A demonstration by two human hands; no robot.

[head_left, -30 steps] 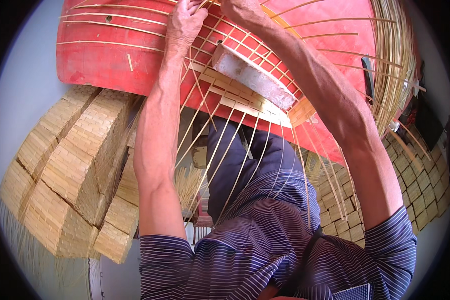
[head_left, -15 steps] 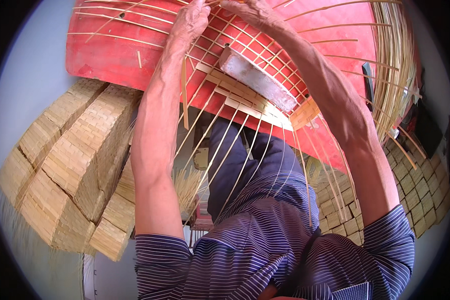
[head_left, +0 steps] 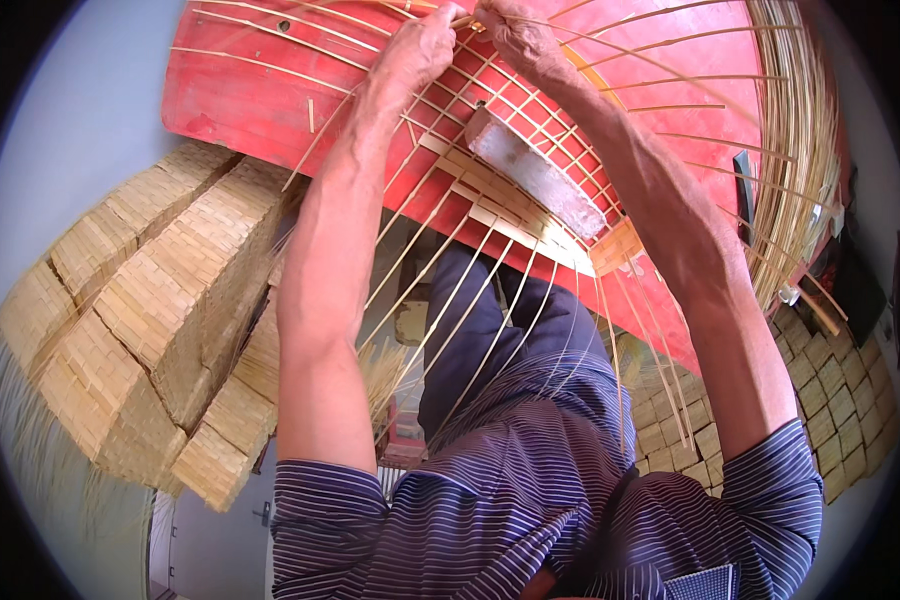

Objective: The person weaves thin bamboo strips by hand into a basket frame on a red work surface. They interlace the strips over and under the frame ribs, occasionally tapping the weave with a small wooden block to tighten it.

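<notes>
At the top edge, my left hand (head_left: 420, 50) is closed with its fingertips pinched on a thin bamboo strip (head_left: 464, 22). My right hand (head_left: 520, 38) is also closed, gripping the strip close beside the left fingers; the fingertips partly hide it. Below them lies an open lattice of crossed bamboo strips (head_left: 532, 106), with long loose ends fanning out on every side. A whitish oblong block (head_left: 535, 172) rests on the lattice. Along its near side runs a closely woven band of wider slats (head_left: 500, 212), facing my body.
Beneath the work is a red board (head_left: 240, 100). Tall stacks of woven bamboo pieces (head_left: 160, 290) stand at the left. A thick bundle of long strips (head_left: 795, 150) curves down the right side, above more woven pieces (head_left: 835, 390). Strip ends stick out over my lap.
Both hands have come slightly lower and to the right in view, still close together. The board, lattice and block appear shifted right and down. A long strip now slants across beside my left forearm.
</notes>
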